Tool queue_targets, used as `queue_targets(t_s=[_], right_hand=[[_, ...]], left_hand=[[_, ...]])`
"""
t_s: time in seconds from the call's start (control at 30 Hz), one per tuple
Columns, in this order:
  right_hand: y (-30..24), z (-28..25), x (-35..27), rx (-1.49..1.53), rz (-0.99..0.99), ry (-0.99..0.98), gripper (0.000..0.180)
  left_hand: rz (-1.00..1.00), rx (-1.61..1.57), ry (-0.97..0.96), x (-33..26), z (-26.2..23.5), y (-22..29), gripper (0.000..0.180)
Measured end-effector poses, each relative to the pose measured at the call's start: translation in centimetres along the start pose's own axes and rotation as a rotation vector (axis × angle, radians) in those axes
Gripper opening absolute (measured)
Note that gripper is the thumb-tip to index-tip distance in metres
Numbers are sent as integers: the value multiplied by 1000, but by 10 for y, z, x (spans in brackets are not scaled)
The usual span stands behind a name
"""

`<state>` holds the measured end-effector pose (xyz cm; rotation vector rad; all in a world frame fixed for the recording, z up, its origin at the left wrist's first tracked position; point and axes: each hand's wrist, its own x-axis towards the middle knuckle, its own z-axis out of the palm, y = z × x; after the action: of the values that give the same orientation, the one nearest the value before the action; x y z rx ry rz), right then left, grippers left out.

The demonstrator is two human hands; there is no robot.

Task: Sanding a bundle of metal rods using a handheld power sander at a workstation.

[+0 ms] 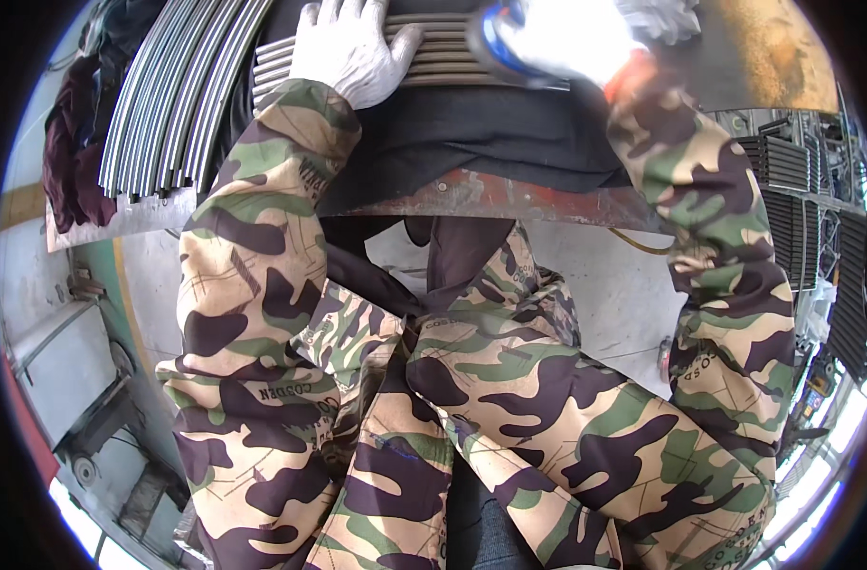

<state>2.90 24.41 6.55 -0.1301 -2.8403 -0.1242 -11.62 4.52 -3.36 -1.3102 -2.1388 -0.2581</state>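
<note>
Where left grip [350, 49] rests, rods [440, 48] lie.

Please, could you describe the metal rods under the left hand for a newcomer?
On the table, find the black cloth. The metal rods lie on it, under the left hand. They run sideways; the neighbouring rods run away from the person.

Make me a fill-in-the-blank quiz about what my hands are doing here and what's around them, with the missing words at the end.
1. The left hand wears a ____ glove and lies on a set of rods.
2. The right hand holds a blurred object whose visible edge is ____.
3. Another row of rods lies to the ____ of the left hand.
4. The sleeves on both arms have a ____ pattern.

Missing words: white; blue; left; camouflage.
</note>
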Motion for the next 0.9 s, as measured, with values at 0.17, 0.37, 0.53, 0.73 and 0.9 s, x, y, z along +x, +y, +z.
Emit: queue_targets(t_s=[0.17, 0.37, 0.53, 0.73, 0.9], right_hand=[[-19, -3, 7, 37, -53, -50, 24], [-10, 11, 27, -23, 32, 43, 27], [-10, 18, 1, -63, -92, -20, 26], [-12, 21, 11, -74, -37, -18, 24], [-14, 18, 4, -62, -72, -74, 30]], left_hand=[[-224, -152, -184, 1, -8, 1, 65], [-40, -175, 58, -7, 3, -3, 47], [26, -193, 82, -15, -5, 3, 42], [-404, -188, -134, -5, -11, 14, 57], [-425, -131, 25, 4, 5, 15, 52]])
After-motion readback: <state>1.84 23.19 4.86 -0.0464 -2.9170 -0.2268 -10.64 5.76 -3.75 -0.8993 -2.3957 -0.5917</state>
